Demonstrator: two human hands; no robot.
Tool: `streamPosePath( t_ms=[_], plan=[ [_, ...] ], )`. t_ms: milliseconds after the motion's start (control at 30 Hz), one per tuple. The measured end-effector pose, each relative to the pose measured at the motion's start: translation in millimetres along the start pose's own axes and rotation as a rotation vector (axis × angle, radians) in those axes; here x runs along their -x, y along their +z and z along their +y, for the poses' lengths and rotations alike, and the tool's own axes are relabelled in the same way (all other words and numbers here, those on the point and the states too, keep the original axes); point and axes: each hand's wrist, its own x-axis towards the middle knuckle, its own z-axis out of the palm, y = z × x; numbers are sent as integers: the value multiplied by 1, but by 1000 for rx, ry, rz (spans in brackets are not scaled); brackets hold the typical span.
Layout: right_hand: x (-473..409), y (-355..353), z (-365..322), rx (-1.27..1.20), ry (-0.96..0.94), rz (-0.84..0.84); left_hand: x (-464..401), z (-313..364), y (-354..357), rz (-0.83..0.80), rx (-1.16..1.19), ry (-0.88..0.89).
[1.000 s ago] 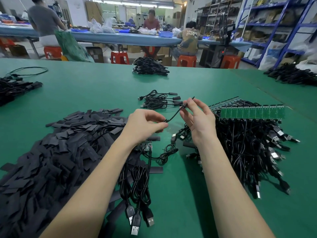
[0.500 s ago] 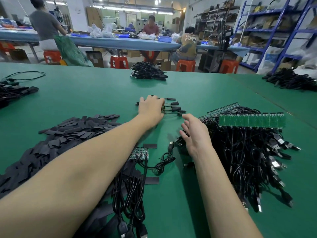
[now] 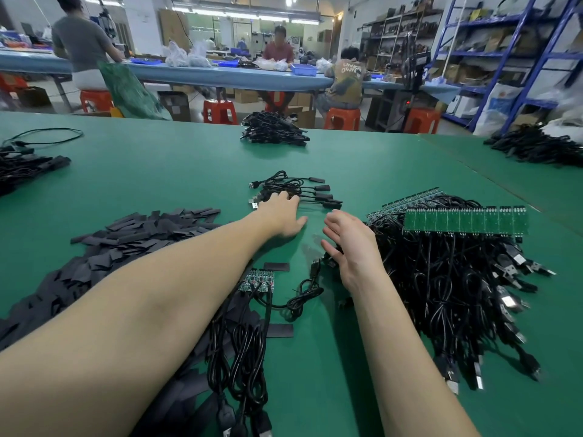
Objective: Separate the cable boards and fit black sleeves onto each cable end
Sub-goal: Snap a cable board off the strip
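My left hand (image 3: 281, 212) reaches forward over the green table (image 3: 157, 175), its fingertips at the small group of sleeved cables (image 3: 296, 189). Whether it holds one I cannot tell. My right hand (image 3: 353, 244) hovers with relaxed, spread fingers at the left edge of the big heap of black cables (image 3: 448, 279), holding nothing. Strips of green cable boards (image 3: 465, 219) lie on top of that heap. A short board piece with cables (image 3: 256, 280) sits under my left forearm. A wide pile of flat black sleeves (image 3: 126, 241) lies to the left.
One loose coiled cable (image 3: 306, 294) and two single sleeves (image 3: 276, 266) lie between my arms. More cable bundles sit at the far middle (image 3: 271, 132), far left (image 3: 22, 165) and far right (image 3: 536, 146). People work at a blue bench behind the table.
A second ago both hands held one cable between them. My left hand carried it forward to the sleeved group, and my right hand let go and dropped beside the cable heap.
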Motion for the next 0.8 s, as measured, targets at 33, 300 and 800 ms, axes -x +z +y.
streamPosePath(
  t_ms=[33,300,800],
  plan=[
    [0,0,0,2,1,-4,0,-2,-1,-10,6,-4],
    [3,-1,-2,61,-3,-17,42,6,-15,76,258,88],
    [31,25,1,1294,-159,-456,136,-14,-27,273,890,-26]
  ],
)
